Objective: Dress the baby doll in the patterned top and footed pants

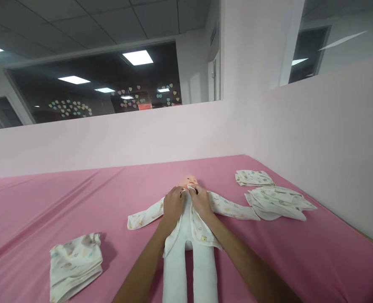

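A baby doll with a white cloth body (188,227) lies on its back, legs pointing toward me. Its pinkish head (191,180) shows just beyond my hands. Around its upper body is a white printed baby jacket (202,229), front open, sleeves spread to both sides. At the neckline my left hand (174,204) is closed on the jacket's left edge. My right hand (201,202) pinches the opposite collar edge close beside it. The fingertips are partly hidden by the backs of the hands.
The doll lies on a pink sheet (120,198). A folded printed cloth (75,265) sits at the near left. Farther right are a folded printed cloth (254,178) and a looser pile of baby clothes (278,203). White walls with windows rise behind and to the right.
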Action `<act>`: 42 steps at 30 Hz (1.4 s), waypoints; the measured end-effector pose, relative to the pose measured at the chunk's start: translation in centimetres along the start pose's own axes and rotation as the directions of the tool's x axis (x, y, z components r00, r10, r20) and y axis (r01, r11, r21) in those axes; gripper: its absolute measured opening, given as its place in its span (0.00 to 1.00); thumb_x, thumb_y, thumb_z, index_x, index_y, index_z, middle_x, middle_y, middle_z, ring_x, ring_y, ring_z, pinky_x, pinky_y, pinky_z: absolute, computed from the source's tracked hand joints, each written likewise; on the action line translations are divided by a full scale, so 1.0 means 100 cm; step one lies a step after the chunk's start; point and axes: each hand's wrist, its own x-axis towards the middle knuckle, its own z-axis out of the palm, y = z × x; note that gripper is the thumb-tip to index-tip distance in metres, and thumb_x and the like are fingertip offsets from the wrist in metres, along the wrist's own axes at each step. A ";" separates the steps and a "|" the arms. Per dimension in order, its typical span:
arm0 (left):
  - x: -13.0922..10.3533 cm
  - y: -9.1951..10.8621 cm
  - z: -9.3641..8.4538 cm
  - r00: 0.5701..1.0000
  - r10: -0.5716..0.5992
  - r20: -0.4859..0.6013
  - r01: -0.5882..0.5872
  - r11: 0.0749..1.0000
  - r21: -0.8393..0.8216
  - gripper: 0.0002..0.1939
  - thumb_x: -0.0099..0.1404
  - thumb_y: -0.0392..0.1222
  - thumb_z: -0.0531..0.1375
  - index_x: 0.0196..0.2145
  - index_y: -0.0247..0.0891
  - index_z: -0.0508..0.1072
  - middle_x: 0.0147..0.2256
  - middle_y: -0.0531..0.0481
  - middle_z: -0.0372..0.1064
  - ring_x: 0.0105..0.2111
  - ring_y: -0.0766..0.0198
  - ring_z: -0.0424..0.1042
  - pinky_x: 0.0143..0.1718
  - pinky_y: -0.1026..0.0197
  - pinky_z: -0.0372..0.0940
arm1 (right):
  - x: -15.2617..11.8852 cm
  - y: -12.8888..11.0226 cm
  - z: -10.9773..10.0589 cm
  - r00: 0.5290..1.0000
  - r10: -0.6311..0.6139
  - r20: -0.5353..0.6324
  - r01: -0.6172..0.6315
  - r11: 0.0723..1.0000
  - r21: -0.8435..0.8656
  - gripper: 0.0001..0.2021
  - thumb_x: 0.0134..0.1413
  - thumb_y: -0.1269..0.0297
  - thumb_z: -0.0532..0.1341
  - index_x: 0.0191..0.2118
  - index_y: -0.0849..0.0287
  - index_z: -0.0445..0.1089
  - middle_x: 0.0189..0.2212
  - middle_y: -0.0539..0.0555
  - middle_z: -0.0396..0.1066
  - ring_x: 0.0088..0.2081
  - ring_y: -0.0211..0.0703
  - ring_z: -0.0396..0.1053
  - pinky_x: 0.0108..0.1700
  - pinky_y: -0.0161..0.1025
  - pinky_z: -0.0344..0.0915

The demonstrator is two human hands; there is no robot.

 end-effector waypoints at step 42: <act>0.009 -0.021 0.003 0.987 -0.086 0.138 0.154 0.763 -0.627 0.11 0.61 0.44 0.54 0.33 0.36 0.73 0.31 0.51 0.72 0.32 0.63 0.69 0.35 0.62 0.60 | -0.019 -0.003 -0.004 0.981 -0.159 0.108 0.182 0.950 -0.254 0.07 0.56 0.66 0.57 0.37 0.57 0.72 0.39 0.55 0.75 0.43 0.47 0.70 0.46 0.41 0.63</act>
